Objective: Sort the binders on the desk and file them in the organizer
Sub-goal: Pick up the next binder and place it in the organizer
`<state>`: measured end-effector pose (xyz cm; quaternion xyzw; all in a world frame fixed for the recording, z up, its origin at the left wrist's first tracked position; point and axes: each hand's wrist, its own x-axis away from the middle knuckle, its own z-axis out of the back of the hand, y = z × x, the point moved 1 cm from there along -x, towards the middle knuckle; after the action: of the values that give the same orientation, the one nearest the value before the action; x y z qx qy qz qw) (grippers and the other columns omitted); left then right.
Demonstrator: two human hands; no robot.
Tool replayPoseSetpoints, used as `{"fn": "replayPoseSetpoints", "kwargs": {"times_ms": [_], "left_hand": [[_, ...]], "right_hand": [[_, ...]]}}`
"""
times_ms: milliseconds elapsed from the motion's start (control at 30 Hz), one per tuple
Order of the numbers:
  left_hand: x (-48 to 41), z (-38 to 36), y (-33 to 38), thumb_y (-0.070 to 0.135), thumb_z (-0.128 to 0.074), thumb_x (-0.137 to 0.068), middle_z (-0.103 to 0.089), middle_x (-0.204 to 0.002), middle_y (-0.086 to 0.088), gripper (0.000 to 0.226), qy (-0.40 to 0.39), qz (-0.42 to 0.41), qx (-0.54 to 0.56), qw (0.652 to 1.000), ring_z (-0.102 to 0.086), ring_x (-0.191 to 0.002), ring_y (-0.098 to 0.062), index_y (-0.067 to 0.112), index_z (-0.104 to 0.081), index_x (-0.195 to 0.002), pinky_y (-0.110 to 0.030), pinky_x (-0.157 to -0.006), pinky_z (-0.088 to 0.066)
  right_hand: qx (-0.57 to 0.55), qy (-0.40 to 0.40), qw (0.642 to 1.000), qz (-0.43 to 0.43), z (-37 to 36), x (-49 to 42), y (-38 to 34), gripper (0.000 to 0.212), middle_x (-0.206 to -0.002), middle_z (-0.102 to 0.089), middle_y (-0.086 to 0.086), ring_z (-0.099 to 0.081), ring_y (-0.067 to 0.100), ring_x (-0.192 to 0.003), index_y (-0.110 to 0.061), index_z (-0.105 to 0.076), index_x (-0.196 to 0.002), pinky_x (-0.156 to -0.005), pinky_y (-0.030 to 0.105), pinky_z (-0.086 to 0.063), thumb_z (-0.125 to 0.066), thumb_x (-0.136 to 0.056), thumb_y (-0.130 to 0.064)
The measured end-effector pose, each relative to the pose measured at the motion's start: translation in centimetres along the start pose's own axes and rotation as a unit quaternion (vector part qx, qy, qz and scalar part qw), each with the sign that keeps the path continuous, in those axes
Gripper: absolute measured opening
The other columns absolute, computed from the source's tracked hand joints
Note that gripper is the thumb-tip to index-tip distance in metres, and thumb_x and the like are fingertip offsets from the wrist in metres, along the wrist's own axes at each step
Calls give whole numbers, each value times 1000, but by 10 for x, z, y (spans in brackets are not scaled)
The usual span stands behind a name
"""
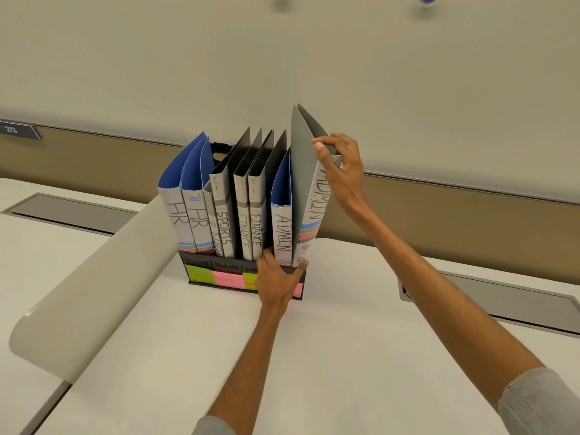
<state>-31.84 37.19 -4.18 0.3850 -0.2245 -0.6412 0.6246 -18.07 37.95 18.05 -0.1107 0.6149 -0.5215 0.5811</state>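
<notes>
A black organizer (219, 265) stands on the white desk (219, 356), with coloured sticky labels on its front. Several binders stand in it, marked HR (180, 211), SPORTS (224, 224), FINANCE (255, 221) and ADMIN (282, 233). At the far right a grey ADMIN binder (306, 189) stands tilted at the organizer's right end, its top higher than the others. My right hand (340, 171) pinches its top edge. My left hand (279, 277) lies spread on the organizer's front, thumb touching the grey binder's bottom corner.
A curved beige divider panel (94, 287) runs diagonally on the left of the organizer. Grey cable trays (69, 211) are set into the desk on the left and right (489, 296). A beige wall stands behind.
</notes>
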Motion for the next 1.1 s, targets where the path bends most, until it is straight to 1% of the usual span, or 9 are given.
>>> {"fn": "replayPoseSetpoints", "kwargs": {"times_ms": [67, 267, 467, 533, 633, 733, 833, 933, 1100], "left_hand": [[1, 0, 0, 68, -71, -68, -52, -126, -10, 92, -5, -1, 17, 1000, -51, -119, -27, 10, -42, -132, -44, -85, -52], [0, 6, -7, 65, -69, -75, -50, -132, -7, 84, -38, -16, 39, 998, -48, -124, -24, 14, -40, -135, -43, -90, -50], [0, 12, -11, 68, -58, -82, -50, -135, -3, 77, -47, -47, 45, 997, -46, -125, -19, 21, -39, -139, -41, -92, -50], [1, 11, -12, 66, -57, -83, -49, -136, -3, 76, -46, -49, 52, 996, -46, -126, -19, 21, -38, -141, -41, -93, -50], [3, 10, -11, 65, -59, -84, -50, -135, -3, 75, -42, -45, 63, 996, -47, -125, -19, 22, -39, -142, -40, -93, -49], [2, 11, -13, 64, -59, -84, -51, -135, -2, 73, -45, -51, 59, 996, -47, -125, -19, 23, -39, -141, -38, -93, -49], [1, 12, -17, 64, -59, -85, -51, -134, -1, 73, -56, -60, 52, 995, -48, -124, -17, 25, -38, -142, -37, -92, -49], [1, 12, -22, 62, -61, -84, -49, -135, 0, 75, -75, -68, 54, 993, -47, -125, -16, 27, -36, -145, -36, -93, -49], [1, 12, -25, 57, -60, -88, -46, -140, 0, 74, -77, -84, 51, 992, -42, -130, -15, 25, -32, -148, -34, -96, -46]], "right_hand": [[22, -20, 1000, 10, 0, 1, 2, 20, -124, -54, -2, -48, 7, -119, -28, -67, -110, -90, 12, -41, -57, -96, -37], [127, -121, 984, 19, -13, 7, 3, 30, -135, -51, 4, -43, 13, -129, -33, -65, -123, -93, 12, -33, -53, -97, -43], [118, -185, 975, -32, -9, 0, -5, 42, -146, -40, 9, -40, 25, -133, -38, -59, -130, -92, 29, -44, -30, -103, -50], [111, -218, 968, -56, -5, -5, -5, 44, -149, -36, 9, -38, 28, -136, -40, -56, -133, -97, 48, -49, -26, -103, -52], [127, -250, 958, -61, -4, -9, -4, 44, -151, -35, 11, -32, 31, -140, -41, -51, -137, -104, 60, -42, -25, -103, -52], [165, -260, 951, -41, -3, -9, -3, 45, -160, -21, 11, -18, 32, -148, -46, -47, -139, -115, 57, -26, -23, -102, -54], [216, -266, 939, -17, 1, -12, -3, 43, -164, -3, 0, -9, 29, -151, -53, -46, -136, -116, 64, -10, -20, -101, -57], [262, -281, 923, 28, 5, -15, -3, 46, -164, -2, -6, 2, 19, -152, -54, -44, -137, -113, 67, 8, -15, -102, -56], [239, -298, 924, 29, 4, -14, 0, 46, -164, -11, -4, -4, 20, -152, -45, -41, -143, -115, 68, -7, -16, -105, -47]]}}
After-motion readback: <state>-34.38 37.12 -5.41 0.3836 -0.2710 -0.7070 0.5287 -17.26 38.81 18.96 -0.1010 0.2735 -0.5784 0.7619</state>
